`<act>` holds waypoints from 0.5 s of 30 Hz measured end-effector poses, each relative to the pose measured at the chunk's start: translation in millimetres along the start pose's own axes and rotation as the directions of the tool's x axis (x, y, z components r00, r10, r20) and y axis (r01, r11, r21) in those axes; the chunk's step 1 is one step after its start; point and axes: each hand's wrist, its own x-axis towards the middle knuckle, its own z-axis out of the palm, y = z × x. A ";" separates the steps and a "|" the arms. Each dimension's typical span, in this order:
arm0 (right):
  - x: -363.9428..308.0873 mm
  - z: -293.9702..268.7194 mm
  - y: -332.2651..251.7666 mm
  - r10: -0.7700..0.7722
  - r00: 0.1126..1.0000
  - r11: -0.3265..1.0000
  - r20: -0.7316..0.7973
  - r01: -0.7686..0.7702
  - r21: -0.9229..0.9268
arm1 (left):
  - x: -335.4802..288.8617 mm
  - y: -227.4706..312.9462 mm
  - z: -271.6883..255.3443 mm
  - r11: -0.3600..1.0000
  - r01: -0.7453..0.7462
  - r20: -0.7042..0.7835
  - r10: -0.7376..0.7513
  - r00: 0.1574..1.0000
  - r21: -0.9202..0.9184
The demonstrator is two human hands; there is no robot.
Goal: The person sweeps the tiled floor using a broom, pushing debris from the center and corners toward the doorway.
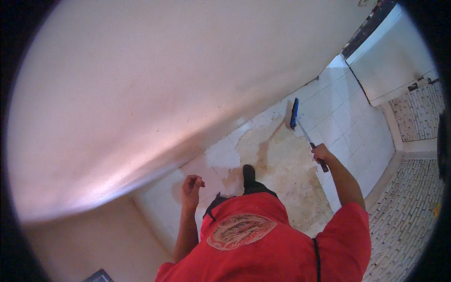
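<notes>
My right hand (321,153) is wrapped round the dark grip of a long-handled tool with a blue head (294,113). A thin pale shaft joins the grip to the narrow head, which stands by the far edge of a brownish bare patch (293,162) in the floor. Whether the head is a brush or a squeegee blade cannot be made out. On the left, my left hand (191,186) hangs above the white floor tiles (221,157), its fingers curled in and no object showing in them.
A large pale wall (141,80) runs along the left and far side. A whitish door-like panel (394,54) stands at the far right. A stone-patterned surface (404,221) borders the floor on the right. My dark-shod foot (249,174) is on the bare patch.
</notes>
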 end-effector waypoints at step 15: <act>-21.3 144.7 -124.4 0.113 0.896 0.740 0.430 -0.365 0.565 | 20.4 7.1 24.0 0.998 -0.046 0.069 0.050 0.996 -0.048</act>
